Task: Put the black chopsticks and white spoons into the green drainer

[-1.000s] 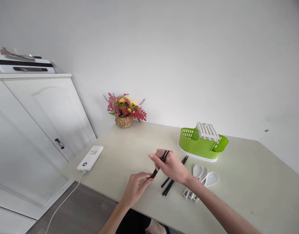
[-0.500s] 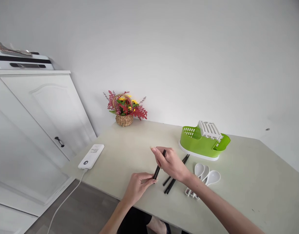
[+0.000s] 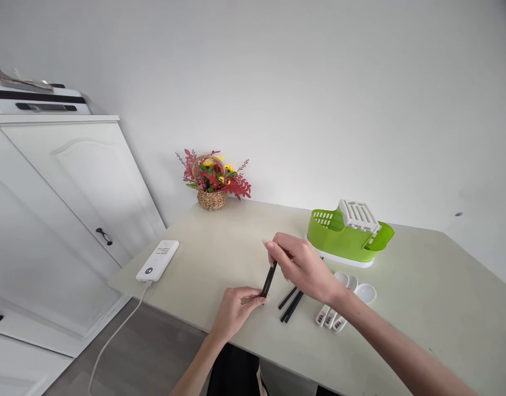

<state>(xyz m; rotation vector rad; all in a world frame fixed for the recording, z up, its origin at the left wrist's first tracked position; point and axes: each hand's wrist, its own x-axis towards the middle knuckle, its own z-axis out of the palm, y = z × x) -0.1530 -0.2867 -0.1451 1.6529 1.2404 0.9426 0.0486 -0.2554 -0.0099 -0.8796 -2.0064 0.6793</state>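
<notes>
A pair of black chopsticks slants above the table between my two hands. My left hand pinches their lower end between thumb and fingers. Higher up, my right hand is closed around the upper end, which its fingers partly cover. More black chopsticks lie on the table below my right hand, their far part hidden behind it. To the right of those, several white spoons with printed labels on their handles lie side by side, partly covered by my right wrist.
Behind my right hand stands a green cutlery holder with a white slotted rack. A flower basket is by the wall. A white power bank with a cable lies at the table's left edge, near a white cabinet.
My right hand has shifted slightly right and up and turned, its grip now nearer the chopsticks' top. The left hand keeps its pinch. The view has moved a little.
</notes>
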